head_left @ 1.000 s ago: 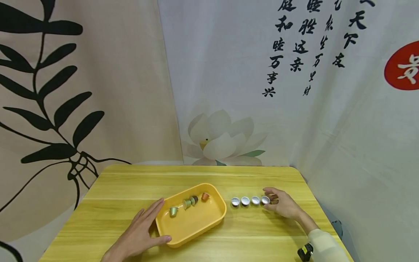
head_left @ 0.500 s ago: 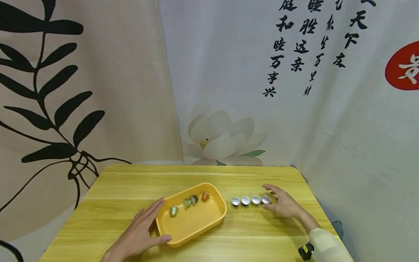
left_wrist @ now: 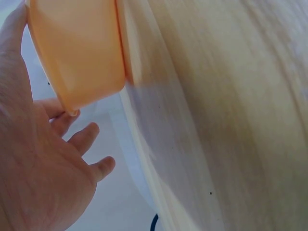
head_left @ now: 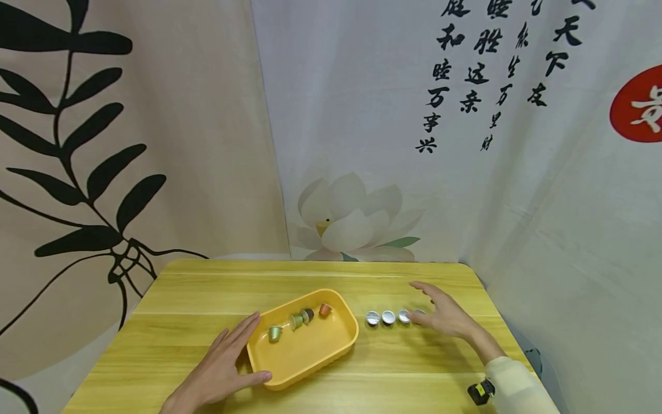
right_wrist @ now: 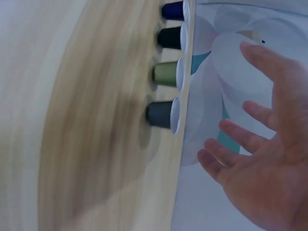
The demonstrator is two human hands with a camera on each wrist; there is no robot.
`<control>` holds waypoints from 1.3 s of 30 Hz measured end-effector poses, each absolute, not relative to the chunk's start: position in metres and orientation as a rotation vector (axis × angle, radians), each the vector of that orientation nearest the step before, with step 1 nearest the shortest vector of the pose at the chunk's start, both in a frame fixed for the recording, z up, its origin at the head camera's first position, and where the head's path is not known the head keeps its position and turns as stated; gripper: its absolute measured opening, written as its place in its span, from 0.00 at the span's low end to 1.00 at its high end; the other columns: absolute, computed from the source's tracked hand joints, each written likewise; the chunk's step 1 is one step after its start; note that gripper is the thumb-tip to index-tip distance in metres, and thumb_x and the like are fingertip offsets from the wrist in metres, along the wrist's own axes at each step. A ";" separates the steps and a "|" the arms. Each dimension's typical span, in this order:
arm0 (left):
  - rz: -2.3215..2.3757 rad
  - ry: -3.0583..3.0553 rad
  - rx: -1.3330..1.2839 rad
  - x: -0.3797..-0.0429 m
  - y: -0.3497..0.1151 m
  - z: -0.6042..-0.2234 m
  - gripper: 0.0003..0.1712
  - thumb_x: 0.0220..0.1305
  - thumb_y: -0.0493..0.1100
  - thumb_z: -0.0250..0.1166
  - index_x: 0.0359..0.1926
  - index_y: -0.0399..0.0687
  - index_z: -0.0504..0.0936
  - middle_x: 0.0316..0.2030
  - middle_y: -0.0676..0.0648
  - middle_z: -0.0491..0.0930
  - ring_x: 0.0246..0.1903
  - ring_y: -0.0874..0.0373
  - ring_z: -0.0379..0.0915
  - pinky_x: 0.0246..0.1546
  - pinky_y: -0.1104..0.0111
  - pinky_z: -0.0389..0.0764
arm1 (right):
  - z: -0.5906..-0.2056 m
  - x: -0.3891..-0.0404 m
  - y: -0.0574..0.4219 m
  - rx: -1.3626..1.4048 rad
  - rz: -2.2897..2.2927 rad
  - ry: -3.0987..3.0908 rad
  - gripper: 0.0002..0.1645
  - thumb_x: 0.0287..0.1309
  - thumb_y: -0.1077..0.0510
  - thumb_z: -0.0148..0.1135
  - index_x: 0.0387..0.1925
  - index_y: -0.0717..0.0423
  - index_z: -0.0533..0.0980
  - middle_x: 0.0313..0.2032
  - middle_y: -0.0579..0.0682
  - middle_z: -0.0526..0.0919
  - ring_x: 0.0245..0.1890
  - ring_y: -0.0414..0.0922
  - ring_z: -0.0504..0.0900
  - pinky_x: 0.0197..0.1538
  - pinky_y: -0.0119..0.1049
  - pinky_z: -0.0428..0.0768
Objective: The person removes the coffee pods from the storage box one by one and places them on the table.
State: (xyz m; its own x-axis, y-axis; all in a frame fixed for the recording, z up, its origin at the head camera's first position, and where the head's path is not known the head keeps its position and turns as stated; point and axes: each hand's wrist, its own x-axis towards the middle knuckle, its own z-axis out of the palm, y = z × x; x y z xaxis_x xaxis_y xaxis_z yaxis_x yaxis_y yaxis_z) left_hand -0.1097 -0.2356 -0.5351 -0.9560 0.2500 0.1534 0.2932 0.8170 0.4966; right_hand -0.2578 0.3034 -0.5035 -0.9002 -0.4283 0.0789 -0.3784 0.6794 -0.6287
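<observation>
My left hand rests against the left end of a yellow tray, fingers nearly straight along the rim and thumb at its near corner. Inside the tray lie small coffee capsules: a light green capsule, another green capsule beside a dark-ended one, and a copper capsule. My right hand hovers, fingers spread and holding nothing, over the right end of a row of several capsules. The thumb partly covers the end one. From the right wrist, the grey capsule stands nearest, then a green one.
Farther along the row stand a black capsule and a dark blue one, silver lids up. The wooden table meets a printed curtain behind. A black strap device sits at my right wrist.
My right hand has let go of the rightmost capsule, which stays standing in the row. It has risen and shifted slightly left, fingers opening wider. The left hand and tray have not moved.
</observation>
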 end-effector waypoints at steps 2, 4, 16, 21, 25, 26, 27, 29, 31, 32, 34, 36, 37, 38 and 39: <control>-0.817 -2.914 -0.439 -0.110 -0.235 -0.535 0.70 0.63 0.77 0.78 0.91 0.46 0.58 0.90 0.41 0.58 0.84 0.29 0.65 0.79 0.19 0.58 | -0.501 -0.257 0.299 -0.683 -1.027 2.813 0.50 0.76 0.39 0.73 0.87 0.54 0.66 0.83 0.63 0.71 0.79 0.73 0.73 0.76 0.74 0.78; -0.818 -2.910 -0.440 -0.110 -0.235 -0.535 0.70 0.62 0.77 0.78 0.91 0.45 0.58 0.90 0.41 0.58 0.83 0.29 0.66 0.79 0.19 0.58 | -0.498 -0.256 0.293 -0.700 -1.031 2.813 0.49 0.76 0.38 0.72 0.87 0.53 0.66 0.83 0.63 0.72 0.79 0.73 0.73 0.76 0.74 0.78; -0.829 -2.910 -0.433 -0.110 -0.236 -0.537 0.71 0.62 0.77 0.78 0.91 0.46 0.58 0.90 0.41 0.58 0.84 0.29 0.65 0.79 0.19 0.58 | -0.483 -0.252 0.258 -0.756 -1.056 2.769 0.50 0.75 0.35 0.72 0.86 0.49 0.67 0.84 0.59 0.71 0.81 0.70 0.73 0.77 0.74 0.77; -0.826 -2.909 -0.440 -0.110 -0.236 -0.536 0.71 0.62 0.77 0.78 0.91 0.45 0.59 0.90 0.41 0.58 0.84 0.29 0.65 0.79 0.18 0.58 | -0.478 -0.251 0.242 -0.796 -1.036 2.752 0.49 0.75 0.33 0.72 0.86 0.46 0.67 0.84 0.58 0.71 0.82 0.68 0.73 0.78 0.75 0.76; -0.818 -2.907 -0.444 -0.110 -0.237 -0.536 0.71 0.62 0.77 0.78 0.91 0.45 0.59 0.90 0.41 0.59 0.84 0.29 0.65 0.79 0.19 0.58 | -0.475 -0.251 0.230 -0.836 -1.027 2.739 0.47 0.75 0.35 0.72 0.86 0.45 0.68 0.84 0.57 0.72 0.83 0.67 0.72 0.79 0.76 0.74; -0.817 -2.906 -0.444 -0.110 -0.237 -0.536 0.70 0.62 0.78 0.78 0.91 0.45 0.59 0.90 0.41 0.59 0.84 0.29 0.65 0.79 0.19 0.58 | -0.474 -0.251 0.227 -0.848 -1.023 2.735 0.47 0.75 0.36 0.72 0.86 0.45 0.68 0.84 0.58 0.72 0.83 0.68 0.71 0.79 0.76 0.74; -0.814 -2.906 -0.444 -0.110 -0.237 -0.536 0.70 0.62 0.78 0.78 0.90 0.45 0.60 0.90 0.41 0.59 0.84 0.29 0.64 0.79 0.19 0.58 | -0.474 -0.251 0.224 -0.860 -1.020 2.729 0.47 0.75 0.36 0.72 0.86 0.44 0.68 0.84 0.57 0.72 0.83 0.67 0.71 0.79 0.77 0.74; -0.811 -2.903 -0.441 -0.110 -0.237 -0.536 0.70 0.61 0.78 0.78 0.90 0.45 0.60 0.90 0.41 0.59 0.85 0.29 0.63 0.79 0.19 0.58 | -0.472 -0.251 0.218 -0.876 -1.019 2.717 0.46 0.75 0.37 0.73 0.86 0.43 0.68 0.84 0.57 0.72 0.84 0.66 0.71 0.80 0.76 0.73; -0.813 -2.904 -0.435 -0.110 -0.237 -0.536 0.70 0.61 0.78 0.78 0.90 0.46 0.60 0.90 0.41 0.60 0.85 0.29 0.62 0.79 0.19 0.58 | -0.470 -0.251 0.211 -0.902 -1.011 2.709 0.46 0.75 0.37 0.72 0.85 0.43 0.69 0.84 0.56 0.72 0.84 0.66 0.70 0.80 0.76 0.73; -0.814 -2.905 -0.432 -0.110 -0.237 -0.536 0.70 0.61 0.78 0.78 0.90 0.46 0.60 0.90 0.41 0.60 0.86 0.29 0.61 0.79 0.19 0.58 | -0.469 -0.251 0.208 -0.915 -1.008 2.703 0.45 0.75 0.37 0.72 0.85 0.44 0.69 0.84 0.56 0.72 0.84 0.65 0.70 0.81 0.76 0.73; -0.815 -2.908 -0.422 -0.110 -0.237 -0.535 0.71 0.60 0.78 0.78 0.90 0.47 0.61 0.90 0.41 0.60 0.86 0.28 0.59 0.80 0.19 0.57 | -0.466 -0.250 0.201 -0.932 -1.006 2.690 0.45 0.75 0.37 0.73 0.85 0.44 0.69 0.84 0.56 0.72 0.85 0.65 0.70 0.81 0.75 0.72; -0.814 -2.913 -0.414 -0.110 -0.237 -0.535 0.71 0.60 0.79 0.78 0.90 0.47 0.60 0.90 0.41 0.60 0.87 0.29 0.58 0.81 0.20 0.57 | -0.464 -0.250 0.194 -0.947 -1.007 2.675 0.45 0.75 0.37 0.73 0.85 0.44 0.70 0.84 0.55 0.72 0.85 0.64 0.70 0.82 0.75 0.72; -0.809 -2.915 -0.413 -0.110 -0.237 -0.535 0.71 0.60 0.79 0.78 0.90 0.47 0.61 0.90 0.41 0.60 0.87 0.29 0.58 0.81 0.20 0.57 | -0.463 -0.250 0.190 -0.955 -1.009 2.664 0.45 0.75 0.38 0.73 0.85 0.45 0.70 0.84 0.55 0.72 0.85 0.64 0.70 0.82 0.74 0.72; -0.804 -2.915 -0.414 -0.110 -0.236 -0.535 0.71 0.60 0.79 0.78 0.90 0.47 0.61 0.90 0.41 0.61 0.87 0.29 0.59 0.81 0.20 0.57 | -0.463 -0.250 0.187 -0.965 -1.008 2.656 0.46 0.75 0.37 0.73 0.85 0.46 0.70 0.84 0.55 0.72 0.85 0.64 0.70 0.82 0.74 0.72; -0.798 -2.915 -0.415 -0.110 -0.236 -0.535 0.71 0.60 0.80 0.77 0.90 0.47 0.61 0.90 0.41 0.61 0.86 0.29 0.59 0.81 0.20 0.58 | -0.462 -0.249 0.183 -0.976 -1.004 2.648 0.46 0.75 0.37 0.73 0.85 0.46 0.70 0.84 0.55 0.72 0.85 0.63 0.70 0.83 0.73 0.72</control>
State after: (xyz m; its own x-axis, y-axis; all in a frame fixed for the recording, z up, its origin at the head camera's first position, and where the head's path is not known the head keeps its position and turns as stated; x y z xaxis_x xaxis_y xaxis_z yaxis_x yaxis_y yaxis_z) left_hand -0.1103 -0.2361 -0.5346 -0.9589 0.2356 0.1582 0.2833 0.8263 0.4868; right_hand -0.2495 0.1829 -0.4621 -0.7780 -0.6220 0.0885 -0.5243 0.5653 -0.6368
